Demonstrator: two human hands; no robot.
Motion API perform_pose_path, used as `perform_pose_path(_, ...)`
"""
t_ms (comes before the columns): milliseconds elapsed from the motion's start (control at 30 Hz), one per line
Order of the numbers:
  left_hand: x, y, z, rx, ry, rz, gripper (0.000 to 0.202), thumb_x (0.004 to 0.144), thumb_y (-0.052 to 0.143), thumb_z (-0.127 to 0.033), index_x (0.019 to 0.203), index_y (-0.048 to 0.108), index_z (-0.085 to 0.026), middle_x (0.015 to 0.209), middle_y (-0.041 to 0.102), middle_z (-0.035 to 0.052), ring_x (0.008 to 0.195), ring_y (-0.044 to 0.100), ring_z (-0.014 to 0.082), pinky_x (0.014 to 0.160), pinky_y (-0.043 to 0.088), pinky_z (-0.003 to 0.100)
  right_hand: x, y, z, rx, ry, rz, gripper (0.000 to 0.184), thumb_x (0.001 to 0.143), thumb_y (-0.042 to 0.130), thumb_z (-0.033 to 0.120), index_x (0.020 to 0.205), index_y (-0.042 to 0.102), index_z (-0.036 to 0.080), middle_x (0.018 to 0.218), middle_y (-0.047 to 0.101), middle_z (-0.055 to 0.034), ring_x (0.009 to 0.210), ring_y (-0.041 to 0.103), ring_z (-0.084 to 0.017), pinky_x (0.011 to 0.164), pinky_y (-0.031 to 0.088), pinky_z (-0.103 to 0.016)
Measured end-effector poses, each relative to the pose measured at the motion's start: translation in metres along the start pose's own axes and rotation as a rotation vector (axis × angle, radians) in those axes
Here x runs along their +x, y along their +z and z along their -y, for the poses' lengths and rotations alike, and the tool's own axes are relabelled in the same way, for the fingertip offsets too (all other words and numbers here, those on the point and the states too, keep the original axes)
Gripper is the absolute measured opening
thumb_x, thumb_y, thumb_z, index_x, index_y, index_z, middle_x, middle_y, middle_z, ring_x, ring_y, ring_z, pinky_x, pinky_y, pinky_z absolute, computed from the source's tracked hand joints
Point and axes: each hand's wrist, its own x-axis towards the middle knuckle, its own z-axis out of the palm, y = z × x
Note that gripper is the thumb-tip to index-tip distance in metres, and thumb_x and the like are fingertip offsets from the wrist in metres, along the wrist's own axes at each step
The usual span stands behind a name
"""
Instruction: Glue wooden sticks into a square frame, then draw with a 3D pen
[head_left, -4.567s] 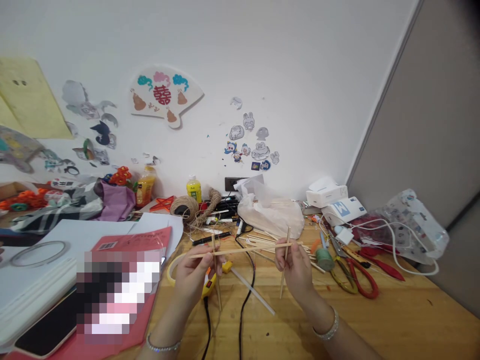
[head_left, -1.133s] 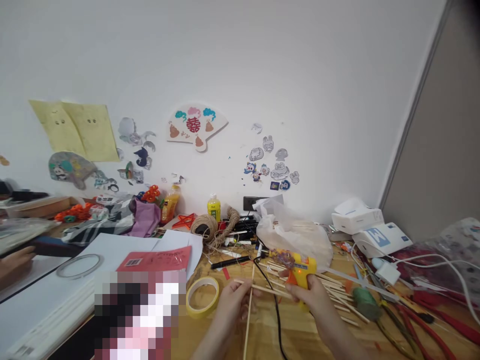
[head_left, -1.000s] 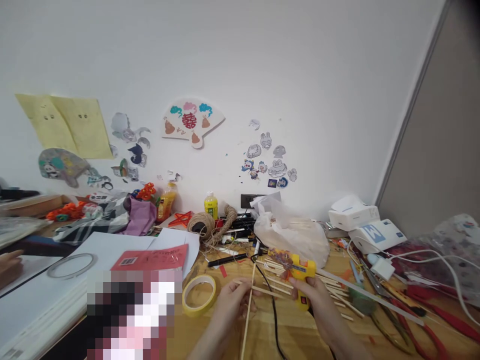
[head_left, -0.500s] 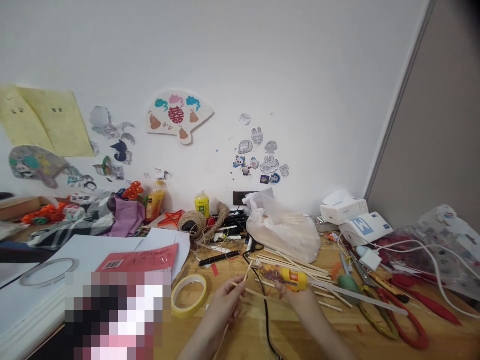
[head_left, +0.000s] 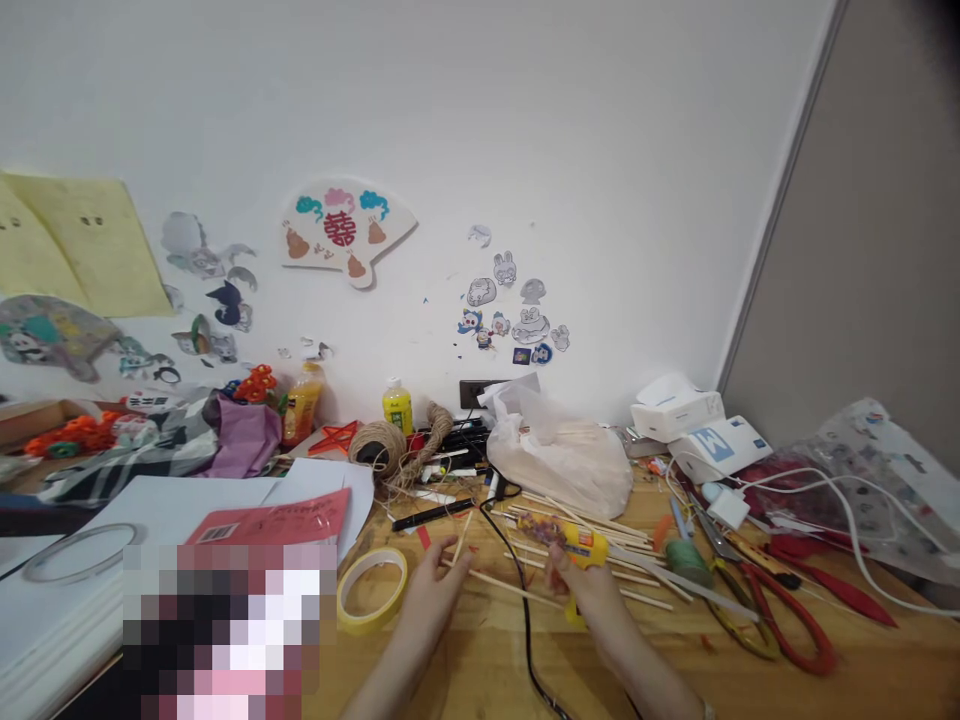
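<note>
My left hand point(head_left: 435, 590) pinches thin wooden sticks point(head_left: 487, 580) joined into a cross, one stick pointing up past my fingers, the other running right along the wooden table point(head_left: 750, 690). My right hand point(head_left: 585, 590) is wrapped round a yellow glue gun point(head_left: 570, 538) whose nozzle points left toward the sticks. The gun's black cord point(head_left: 525, 620) trails down the table between my arms. More loose sticks point(head_left: 637, 570) lie just behind my right hand.
A yellow tape roll point(head_left: 373, 590) lies left of my left hand, by a red booklet point(head_left: 277, 518) and white paper. Red-handled scissors point(head_left: 787, 630), a green spool point(head_left: 688, 562), a white plastic bag point(head_left: 559, 455), twine point(head_left: 379, 447), white boxes point(head_left: 697, 430) and cables crowd the right and back.
Since 4.6 s ago my right hand has let go of the stick frame and taken up the glue gun. Over the last second both hands sank toward the table, with the gun tipped flatter.
</note>
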Motion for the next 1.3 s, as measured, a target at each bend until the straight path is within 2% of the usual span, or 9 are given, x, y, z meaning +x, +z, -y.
perform_pose_path(167, 0.0, -0.016, -0.009, 0.176, 0.105, -0.08, 0.046, 0.066, 0.052, -0.049, 0.097, 0.059, -0.016, 0.099, 0.066, 0.0122, 0.098, 0.059, 0.0292, 0.086, 0.044, 0.038, 0.003, -0.005, -0.009, 0.131, 0.054, 0.033, 0.056, 0.06, 0.062, 0.073, 0.059, 0.058, 0.017, 0.056, 0.057, -0.001, 0.048, 0.046, -0.012, 0.049, 0.037, -0.024)
perform_pose_path(267, -0.001, -0.019, -0.011, 0.261, 0.128, -0.089, 0.04, 0.065, 0.054, -0.04, 0.096, 0.059, -0.014, 0.108, 0.064, 0.0178, 0.107, 0.056, 0.0328, 0.092, 0.038, 0.042, 0.006, -0.006, -0.016, 0.157, 0.057, 0.006, 0.058, 0.061, 0.061, 0.074, 0.048, 0.046, 0.019, 0.043, 0.043, 0.0043, 0.043, 0.039, -0.01, 0.047, 0.034, -0.023)
perform_pose_path(400, -0.002, -0.018, -0.01, 0.311, 0.139, -0.061, 0.032, 0.066, 0.054, -0.033, 0.09, 0.06, -0.014, 0.103, 0.066, 0.02, 0.102, 0.059, 0.0341, 0.089, 0.04, 0.043, 0.007, -0.005, -0.018, 0.195, 0.093, -0.02, 0.057, 0.064, 0.059, 0.073, 0.048, 0.041, 0.021, 0.042, 0.036, 0.0072, 0.042, 0.034, -0.009, 0.047, 0.036, -0.023)
perform_pose_path(633, 0.002, -0.014, -0.008, 0.207, 0.146, -0.088, 0.025, 0.059, 0.056, -0.024, 0.083, 0.062, -0.018, 0.079, 0.069, 0.0074, 0.083, 0.064, 0.0273, 0.076, 0.046, 0.037, 0.009, -0.007, -0.007, 0.298, 0.092, -0.074, 0.048, 0.065, 0.065, 0.063, 0.072, 0.058, 0.016, 0.067, 0.059, -0.0007, 0.049, 0.045, -0.01, 0.047, 0.038, -0.022)
perform_pose_path(767, 0.005, -0.021, -0.014, 0.054, 0.153, -0.142, 0.033, 0.061, 0.057, -0.037, 0.087, 0.062, -0.017, 0.074, 0.065, 0.004, 0.06, 0.061, 0.0207, 0.055, 0.046, 0.031, 0.011, -0.011, -0.005, 0.212, -0.034, -0.09, 0.051, 0.065, 0.066, 0.06, 0.091, 0.061, 0.016, 0.071, 0.063, -0.0006, 0.049, 0.048, -0.012, 0.047, 0.04, -0.023)
perform_pose_path(867, 0.006, -0.034, -0.02, -0.059, 0.137, -0.212, 0.045, 0.06, 0.061, -0.048, 0.091, 0.059, -0.016, 0.071, 0.062, 0.0018, 0.05, 0.054, 0.0159, 0.045, 0.041, 0.027, 0.011, -0.012, -0.005, -0.021, -0.184, -0.074, 0.046, 0.071, 0.062, 0.055, 0.097, 0.065, 0.017, 0.075, 0.067, -0.0044, 0.069, 0.061, -0.021, 0.066, 0.05, -0.031)
perform_pose_path(1000, 0.005, -0.056, -0.031, -0.214, 0.115, -0.307, 0.056, 0.057, 0.068, -0.053, 0.096, 0.058, -0.014, 0.061, 0.055, -0.0044, 0.046, 0.046, 0.0102, 0.043, 0.035, 0.022, 0.008, -0.014, -0.007, -0.296, -0.363, -0.124, 0.042, 0.079, 0.054, 0.038, 0.115, 0.062, 0.019, 0.116, 0.065, -0.0095, 0.114, 0.054, -0.028, 0.099, 0.039, -0.039)
perform_pose_path(1167, 0.0, -0.08, -0.042, -0.566, 0.127, -0.541, 0.056, 0.045, 0.08, -0.049, 0.086, 0.064, -0.015, 0.057, 0.053, -0.0061, 0.045, 0.043, 0.0074, 0.04, 0.031, 0.02, 0.004, -0.011, -0.017, -0.503, -0.448, -0.055, 0.047, 0.078, 0.049, 0.022, 0.124, 0.058, 0.022, 0.125, 0.061, -0.0065, 0.116, 0.054, -0.024, 0.103, 0.037, -0.039)
perform_pose_path(1300, -0.004, -0.095, -0.043, -0.566, 0.298, -0.718, 0.045, 0.054, 0.076, -0.049, 0.082, 0.064, -0.015, 0.053, 0.05, -0.0065, 0.044, 0.044, 0.0081, 0.039, 0.032, 0.02, 0.003, -0.003, -0.038, -0.63, -0.369, -0.114, 0.052, 0.07, 0.051, 0.013, 0.121, 0.059, 0.017, 0.123, 0.062, -0.0108, 0.116, 0.055, -0.027, 0.1, 0.039, -0.04)
